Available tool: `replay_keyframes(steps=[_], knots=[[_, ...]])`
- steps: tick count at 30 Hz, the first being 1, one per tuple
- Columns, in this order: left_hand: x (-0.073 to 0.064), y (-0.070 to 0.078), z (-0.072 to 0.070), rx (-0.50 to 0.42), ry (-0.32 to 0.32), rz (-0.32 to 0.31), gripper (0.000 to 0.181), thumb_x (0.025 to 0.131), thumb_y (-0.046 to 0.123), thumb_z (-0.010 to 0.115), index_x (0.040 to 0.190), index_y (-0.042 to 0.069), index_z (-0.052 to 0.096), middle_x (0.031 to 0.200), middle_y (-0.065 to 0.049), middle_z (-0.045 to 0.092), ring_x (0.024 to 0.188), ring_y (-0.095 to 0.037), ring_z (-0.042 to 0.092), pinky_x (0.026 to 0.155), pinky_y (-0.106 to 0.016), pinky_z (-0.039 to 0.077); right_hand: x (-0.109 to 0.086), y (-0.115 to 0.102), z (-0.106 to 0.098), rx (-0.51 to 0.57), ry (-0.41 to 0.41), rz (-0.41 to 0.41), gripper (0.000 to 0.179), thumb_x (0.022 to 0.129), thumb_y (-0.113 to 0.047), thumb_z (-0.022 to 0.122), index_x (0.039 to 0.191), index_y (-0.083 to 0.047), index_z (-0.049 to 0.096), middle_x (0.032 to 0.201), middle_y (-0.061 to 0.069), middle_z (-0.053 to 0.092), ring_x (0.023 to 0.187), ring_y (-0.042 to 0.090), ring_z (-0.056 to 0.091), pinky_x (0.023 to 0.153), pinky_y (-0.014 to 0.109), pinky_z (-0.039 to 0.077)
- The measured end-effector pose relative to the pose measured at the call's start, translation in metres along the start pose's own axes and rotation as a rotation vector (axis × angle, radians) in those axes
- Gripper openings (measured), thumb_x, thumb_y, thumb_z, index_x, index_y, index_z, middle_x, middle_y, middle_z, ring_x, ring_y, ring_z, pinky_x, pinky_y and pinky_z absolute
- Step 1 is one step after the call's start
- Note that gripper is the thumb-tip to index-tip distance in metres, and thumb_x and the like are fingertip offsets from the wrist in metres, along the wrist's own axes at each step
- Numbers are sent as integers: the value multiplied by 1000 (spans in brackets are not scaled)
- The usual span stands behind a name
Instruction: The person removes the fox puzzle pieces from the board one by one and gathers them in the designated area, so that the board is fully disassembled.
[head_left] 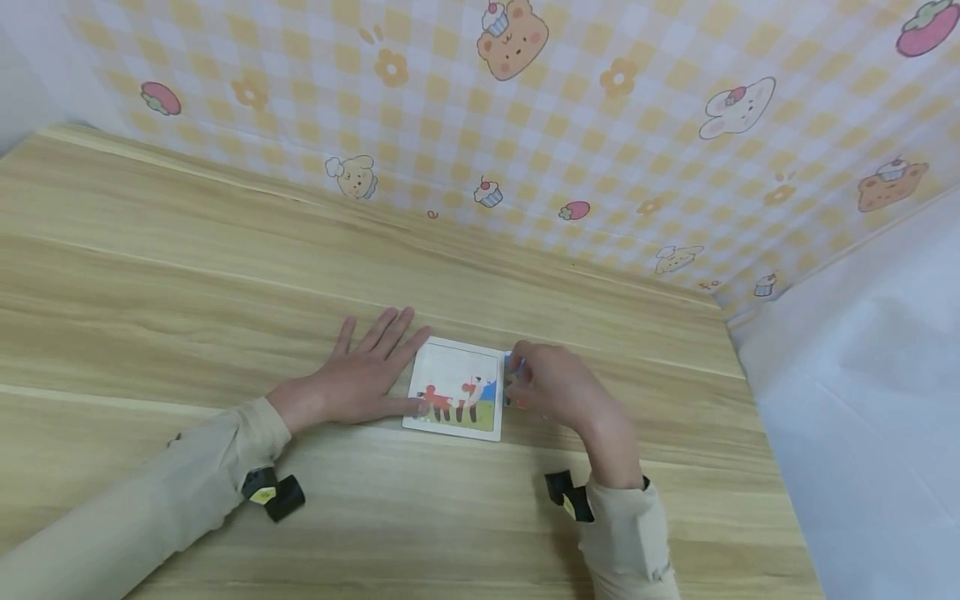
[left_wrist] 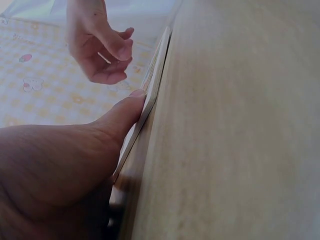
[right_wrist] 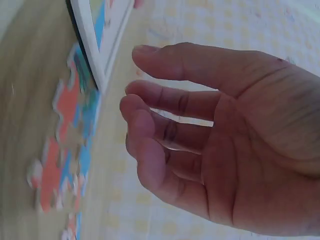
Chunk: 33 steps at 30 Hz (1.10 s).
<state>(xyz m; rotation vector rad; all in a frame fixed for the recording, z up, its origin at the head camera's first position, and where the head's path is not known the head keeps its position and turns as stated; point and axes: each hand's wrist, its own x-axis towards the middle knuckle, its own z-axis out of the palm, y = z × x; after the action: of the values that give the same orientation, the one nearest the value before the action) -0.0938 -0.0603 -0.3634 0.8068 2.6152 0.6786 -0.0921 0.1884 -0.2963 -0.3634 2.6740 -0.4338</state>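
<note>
Head: puzzle tray (head_left: 459, 363) on bench (head_left: 420, 517), looks part done; seated pieces (head_left: 483, 414) fill lower area, upper area bare. Left grip (head_left: 356, 381) released, fingers spread, thumb over tray's lower left.

Left wrist: thumb rests on tray edge.

Right wrist: right grip (right_wrist: 240, 145) loosely curled, grasping nothing; loose pieces (right_wrist: 66, 107) beside tray, seemingly still to fit.

1. Bare left hand (head_left: 352, 385), palm down at the pale wood-grain worktop (head_left: 187, 283); four straight fingers spread toward its far edge, thumb stretched toward its right edge.
2. Bare right hand (head_left: 562, 382), nearer that right edge; fingers loosely curled, thumb apart from the fingertips.
3. Left forearm in a loose beige cloth sleeve (head_left: 150, 504), slanting rightward toward the far edge; right forearm in a matching beige cloth sleeve (head_left: 628, 542), aimed more squarely at it, the bare right wrist (head_left: 617, 454) angled leftward.
</note>
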Motion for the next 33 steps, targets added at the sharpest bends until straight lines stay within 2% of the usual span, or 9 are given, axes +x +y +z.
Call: replay_keyframes(steps=[4, 13, 22, 33], knots=[[1, -1, 1, 6, -4, -2, 94, 84, 57, 57, 150, 7, 11, 154, -18, -4, 139, -33, -10, 100, -63, -12, 4, -8, 9, -80, 26, -41, 24, 79, -9, 72, 100, -6, 63, 87, 2, 60, 78, 17, 54, 72, 31, 47], [3, -3, 3, 1, -4, 2, 94, 84, 57, 57, 150, 7, 11, 154, -17, -5, 139, -33, -10, 100, -63, -13, 7, -13, 19, -152, 1, 15, 22, 75, -11, 76, 93, -12, 63, 80, -2, 52, 74, 17, 48, 68, 31, 42], [1, -3, 4, -5, 11, 7, 94, 84, 57, 57, 149, 6, 13, 154, -18, -3, 139, -33, -9, 100, -63, -12, 11, -14, 22, -164, -9, 22, 23, 75, -9, 76, 92, -11, 61, 76, -2, 51, 71, 17, 48, 64, 29, 41], [1, -2, 3, 6, 1, -1, 94, 84, 56, 58, 149, 7, 12, 154, -18, -4, 139, -33, -10, 100, -63, -12, 8, -16, 22, -92, 14, 27, 26, 74, -2, 73, 92, -9, 55, 78, 1, 51, 72, 19, 47, 63, 28, 41]])
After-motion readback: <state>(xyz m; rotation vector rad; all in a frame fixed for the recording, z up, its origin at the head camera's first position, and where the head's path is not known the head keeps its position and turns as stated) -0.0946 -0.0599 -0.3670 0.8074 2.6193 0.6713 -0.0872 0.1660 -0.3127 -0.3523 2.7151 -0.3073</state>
